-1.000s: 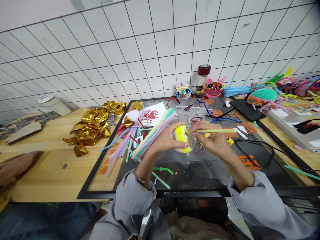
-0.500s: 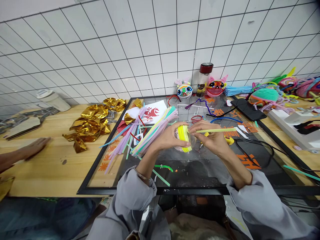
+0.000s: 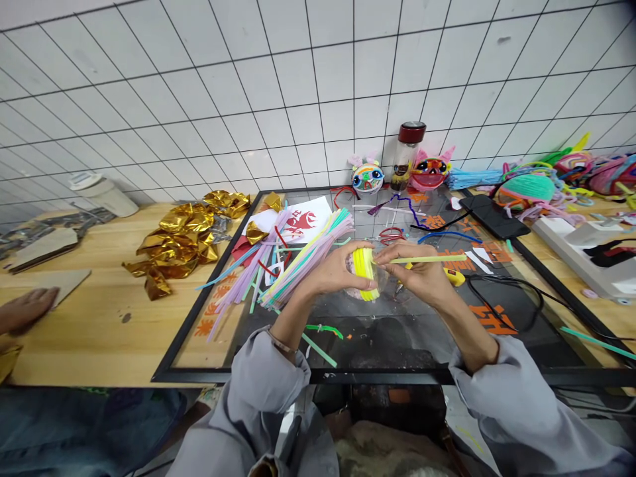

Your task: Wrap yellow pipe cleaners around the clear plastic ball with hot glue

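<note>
My left hand (image 3: pixel 334 273) is wrapped round a small rounded piece (image 3: pixel 365 270) with bright yellow strips over it, near the middle of the board. My right hand (image 3: pixel 415 268) pinches a pale yellow pipe cleaner (image 3: pixel 437 259) close to the right side of that piece; its free end points right. The fingertips of both hands are close together at the piece. Left of my left hand lies a bundle of pastel pipe cleaners (image 3: pixel 311 258), purple, green and yellow. Yellow-handled scissors (image 3: pixel 454 277) lie just right of my right hand.
Crumpled gold foil (image 3: pixel 183 232) lies at the left, with another person's hand (image 3: pixel 28 310) beyond it on a flat card. Behind stand a bottle (image 3: pixel 406 156) and two decorated faces (image 3: pixel 368 177). A phone (image 3: pixel 498 216), black cables and a white device (image 3: pixel 589 255) are at the right.
The other person's hand has moved left, and a flat card now shows under it. My hands have kept nearly the same grip and place.
</note>
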`<state>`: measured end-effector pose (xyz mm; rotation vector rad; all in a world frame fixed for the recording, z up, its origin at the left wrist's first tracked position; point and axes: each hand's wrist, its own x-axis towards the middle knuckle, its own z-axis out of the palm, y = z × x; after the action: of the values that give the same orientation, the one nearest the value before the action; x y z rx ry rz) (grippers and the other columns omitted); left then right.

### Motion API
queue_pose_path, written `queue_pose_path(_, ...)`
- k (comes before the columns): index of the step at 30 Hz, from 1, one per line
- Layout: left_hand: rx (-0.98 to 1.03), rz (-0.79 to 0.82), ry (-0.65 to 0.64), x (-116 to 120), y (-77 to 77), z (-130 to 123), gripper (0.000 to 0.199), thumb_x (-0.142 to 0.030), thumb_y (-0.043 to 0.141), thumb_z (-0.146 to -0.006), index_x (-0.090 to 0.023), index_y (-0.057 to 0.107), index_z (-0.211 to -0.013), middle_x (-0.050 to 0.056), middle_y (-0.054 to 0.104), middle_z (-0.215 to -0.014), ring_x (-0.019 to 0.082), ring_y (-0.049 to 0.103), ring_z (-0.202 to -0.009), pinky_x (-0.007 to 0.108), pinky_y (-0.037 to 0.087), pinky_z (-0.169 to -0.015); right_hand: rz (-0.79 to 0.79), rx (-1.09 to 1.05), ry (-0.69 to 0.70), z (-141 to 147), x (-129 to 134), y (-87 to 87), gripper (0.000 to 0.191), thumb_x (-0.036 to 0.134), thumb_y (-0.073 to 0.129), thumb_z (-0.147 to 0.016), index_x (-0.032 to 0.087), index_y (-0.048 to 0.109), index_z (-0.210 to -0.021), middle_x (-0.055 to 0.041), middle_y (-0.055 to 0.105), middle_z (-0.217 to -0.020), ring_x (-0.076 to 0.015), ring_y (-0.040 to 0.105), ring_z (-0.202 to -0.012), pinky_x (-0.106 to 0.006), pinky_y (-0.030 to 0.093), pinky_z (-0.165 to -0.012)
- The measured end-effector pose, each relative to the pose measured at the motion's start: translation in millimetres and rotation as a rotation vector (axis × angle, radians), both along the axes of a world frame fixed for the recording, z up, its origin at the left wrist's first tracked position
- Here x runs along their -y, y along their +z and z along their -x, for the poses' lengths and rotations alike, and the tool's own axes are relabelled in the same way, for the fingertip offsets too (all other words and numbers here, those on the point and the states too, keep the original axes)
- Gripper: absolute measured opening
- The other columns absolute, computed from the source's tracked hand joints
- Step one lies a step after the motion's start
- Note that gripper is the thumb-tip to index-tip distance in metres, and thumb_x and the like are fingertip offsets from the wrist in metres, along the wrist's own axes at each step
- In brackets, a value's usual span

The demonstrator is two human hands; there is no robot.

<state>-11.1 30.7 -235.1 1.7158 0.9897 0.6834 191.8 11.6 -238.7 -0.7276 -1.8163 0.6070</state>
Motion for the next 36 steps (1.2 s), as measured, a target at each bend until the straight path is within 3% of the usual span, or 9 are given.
queue_pose_path(30, -0.108, -0.147, -0.036, 3.8, 0.4, 3.4, 0.069, -0.038, 0.081, -0.065, -0.021, 0.049, -0.124, 0.004, 0.058, -0.111, 0.020, 0.056, -0.096, 0.031, 0.044, -0.080, 0.070, 0.027, -0.045, 0.9, 1.7, -1.7, 0.007, 0.021, 0.070, -0.081, 0.021, 0.073, -0.075, -0.0027, 0.074, -0.074, -0.0172, 0.067, -0.071, -0.030, 0.053, -0.067)
queue_pose_path(36, -0.094, -0.219, -0.006, 5.1, 3.2, 1.9, 0.064, -0.037, 0.082, -0.064, -0.018, 0.054, -0.119, 0.007, 0.060, -0.119, 0.026, 0.057, -0.110, 0.037, 0.045, -0.097, 0.081, 0.023, -0.062, 1.5, 0.8, -3.8, 0.005, 0.022, 0.070, -0.080, 0.021, 0.073, -0.076, -0.0029, 0.074, -0.075, -0.0176, 0.068, -0.071, -0.030, 0.053, -0.067)
